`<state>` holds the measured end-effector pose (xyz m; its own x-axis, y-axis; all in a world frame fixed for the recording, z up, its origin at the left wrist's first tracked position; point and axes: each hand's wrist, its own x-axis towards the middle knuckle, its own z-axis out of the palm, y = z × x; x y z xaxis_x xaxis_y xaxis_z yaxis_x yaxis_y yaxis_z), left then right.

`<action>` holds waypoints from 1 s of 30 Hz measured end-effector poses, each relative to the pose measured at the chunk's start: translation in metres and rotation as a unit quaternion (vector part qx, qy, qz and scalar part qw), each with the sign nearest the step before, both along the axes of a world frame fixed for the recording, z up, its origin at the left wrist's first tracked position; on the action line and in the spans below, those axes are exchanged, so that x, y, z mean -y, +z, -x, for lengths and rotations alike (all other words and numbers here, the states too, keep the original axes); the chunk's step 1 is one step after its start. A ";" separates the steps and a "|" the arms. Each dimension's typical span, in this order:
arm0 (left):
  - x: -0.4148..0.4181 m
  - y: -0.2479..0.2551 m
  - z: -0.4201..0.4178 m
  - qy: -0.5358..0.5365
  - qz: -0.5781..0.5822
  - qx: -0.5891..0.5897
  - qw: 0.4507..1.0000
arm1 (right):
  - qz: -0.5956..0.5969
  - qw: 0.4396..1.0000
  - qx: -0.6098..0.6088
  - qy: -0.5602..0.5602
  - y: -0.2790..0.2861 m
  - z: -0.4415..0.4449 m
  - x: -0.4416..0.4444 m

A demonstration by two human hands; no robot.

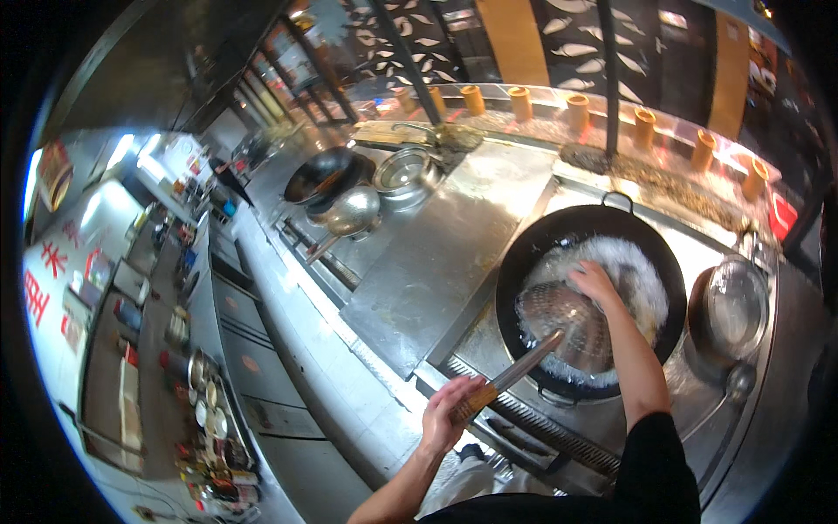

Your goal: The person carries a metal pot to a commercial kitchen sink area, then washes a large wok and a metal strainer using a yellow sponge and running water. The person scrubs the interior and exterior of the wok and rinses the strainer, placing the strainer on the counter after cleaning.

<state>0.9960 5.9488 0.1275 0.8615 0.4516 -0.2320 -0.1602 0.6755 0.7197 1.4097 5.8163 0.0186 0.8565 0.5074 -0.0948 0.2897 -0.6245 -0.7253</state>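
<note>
My left hand point(452, 412) is wrapped around the wooden grip of a large perforated metal strainer point(563, 314). The strainer's bowl lies inside a black two-handled wok point(514, 281), over white, foaming liquid point(632, 268). Above the wok, my right hand point(594, 283) reaches across the far side of the strainer's bowl, close to the foam. Its fingers are bent, and whether anything is pinched between them is too small to make out. The wok sits on a steel range; part of its rim is hidden behind my right forearm.
Right of the wok stand a round metal pot point(733, 304) and a ladle point(740, 381). Leftward along the range are another wok point(327, 173), a metal strainer point(353, 211) and a metal basin point(402, 171). Bamboo cups point(576, 112) line the back ledge. A person point(229, 175) stands far left.
</note>
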 end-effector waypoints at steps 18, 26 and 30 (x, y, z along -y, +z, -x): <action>0.098 0.185 -0.307 -0.213 -0.529 -0.027 0.821 | -0.651 0.722 -0.017 -0.233 0.270 0.123 0.063; 0.104 0.153 -0.281 -0.248 -0.398 0.095 0.878 | -0.483 0.794 0.111 -0.353 0.100 0.090 0.045; 0.081 0.156 -0.231 -0.258 -0.195 0.012 0.946 | -0.346 0.898 0.153 -0.226 0.045 0.088 0.033</action>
<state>1.2275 5.8682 0.2835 0.9935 0.0177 -0.1124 0.0991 0.3511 0.9311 1.3213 5.7833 0.0636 0.9219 -0.0518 0.3839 0.3719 -0.1587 -0.9146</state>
